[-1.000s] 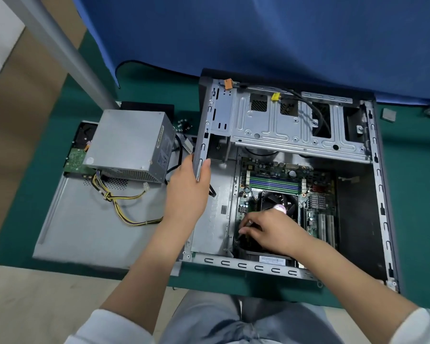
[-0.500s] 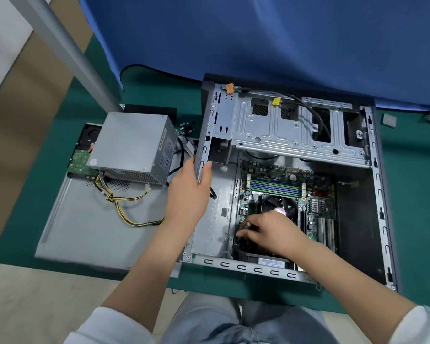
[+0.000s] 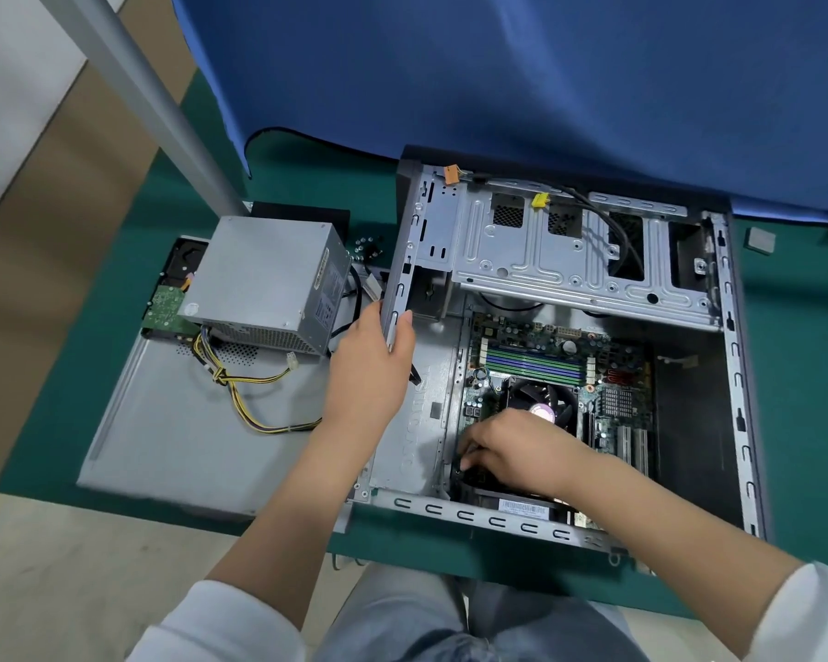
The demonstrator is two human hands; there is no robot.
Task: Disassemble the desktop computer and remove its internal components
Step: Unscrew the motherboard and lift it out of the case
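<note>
Partway thru, by the look of it: power supply (image 3: 264,279) w/ its yellow cables is already sitting out on the side panel (image 3: 173,441) left of the case (image 3: 732,375), a hard drive (image 3: 175,289) tucked under it. Motherboard (image 3: 546,355), memory sticks and cooler fan (image 3: 541,403) are still sitting inside (so plenty left). Left hand (image 3: 369,370) is gripping the case's left wall, steadying. Right hand (image 3: 512,451) is reaching down beside the fan, fingers curling on sth dark; can't tell what.
</note>
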